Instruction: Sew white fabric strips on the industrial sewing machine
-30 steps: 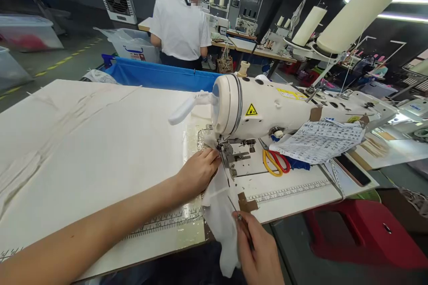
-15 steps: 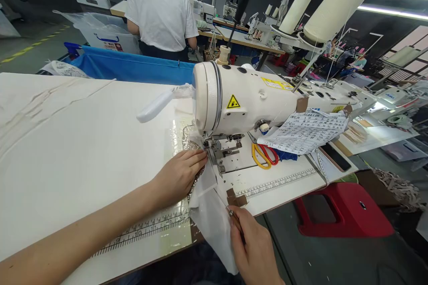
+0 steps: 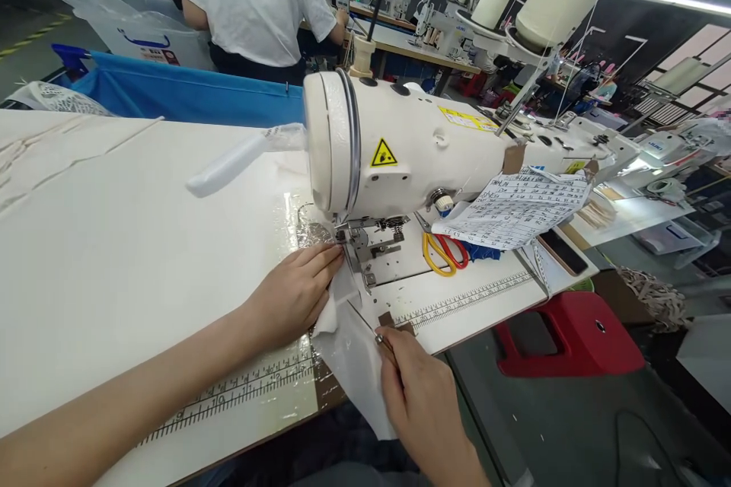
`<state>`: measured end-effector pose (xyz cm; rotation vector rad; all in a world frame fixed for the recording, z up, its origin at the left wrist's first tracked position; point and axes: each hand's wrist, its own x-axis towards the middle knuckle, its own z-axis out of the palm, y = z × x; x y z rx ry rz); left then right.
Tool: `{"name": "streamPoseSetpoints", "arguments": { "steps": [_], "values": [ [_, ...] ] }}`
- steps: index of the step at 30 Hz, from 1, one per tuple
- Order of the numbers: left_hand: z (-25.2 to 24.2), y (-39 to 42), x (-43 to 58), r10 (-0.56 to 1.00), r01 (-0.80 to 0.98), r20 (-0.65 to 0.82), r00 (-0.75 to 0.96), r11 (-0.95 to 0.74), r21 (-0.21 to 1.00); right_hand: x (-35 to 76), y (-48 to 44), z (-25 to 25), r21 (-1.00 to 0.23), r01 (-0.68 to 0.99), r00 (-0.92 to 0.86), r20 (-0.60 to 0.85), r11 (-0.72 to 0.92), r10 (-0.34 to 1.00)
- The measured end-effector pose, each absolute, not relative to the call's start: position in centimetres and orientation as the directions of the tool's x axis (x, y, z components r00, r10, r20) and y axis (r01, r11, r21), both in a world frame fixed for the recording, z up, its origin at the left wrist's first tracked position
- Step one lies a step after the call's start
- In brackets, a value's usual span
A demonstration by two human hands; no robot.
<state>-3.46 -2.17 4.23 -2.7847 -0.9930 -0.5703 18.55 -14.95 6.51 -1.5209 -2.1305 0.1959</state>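
Note:
A white sewing machine (image 3: pixel 411 141) stands over the table, with its presser foot (image 3: pixel 343 232) low at the left end. Thin white fabric (image 3: pixel 357 369) runs from beside the foot down past the table's front edge. My left hand (image 3: pixel 294 293) lies over the fabric just in front of the foot, fingers stretched forward and close together. In my right hand (image 3: pixel 422 396) is an awl (image 3: pixel 379 338), gripped by its brown handle. Its thin metal shaft points up and left across the fabric, and the fabric partly hides where its tip ends.
Scissors (image 3: pixel 439 253) with yellow and red handles lie right of the foot, beside a handwritten sheet (image 3: pixel 514 202) and a phone (image 3: pixel 563 251). A red stool (image 3: pixel 576 338) stands right of the table. A blue cloth bin (image 3: pixel 188 95) and a person in white (image 3: pixel 245 0) are beyond.
The view has shifted, so the scene sits further left and slightly higher. Some fabric now bunches below my left hand. Both hands keep nearly the same places at the machine.

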Motion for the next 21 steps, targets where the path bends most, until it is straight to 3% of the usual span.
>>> {"name": "streamPoseSetpoints", "arguments": {
  "steps": [21],
  "values": [
    [5.1, -4.5, -2.4, 0.602, 0.654, 0.414, 0.683, -0.756, 0.019, 17.7, -13.2, 6.6, -0.407, 0.831, -0.266, 0.306, 0.379, 0.914]
  ]
}}
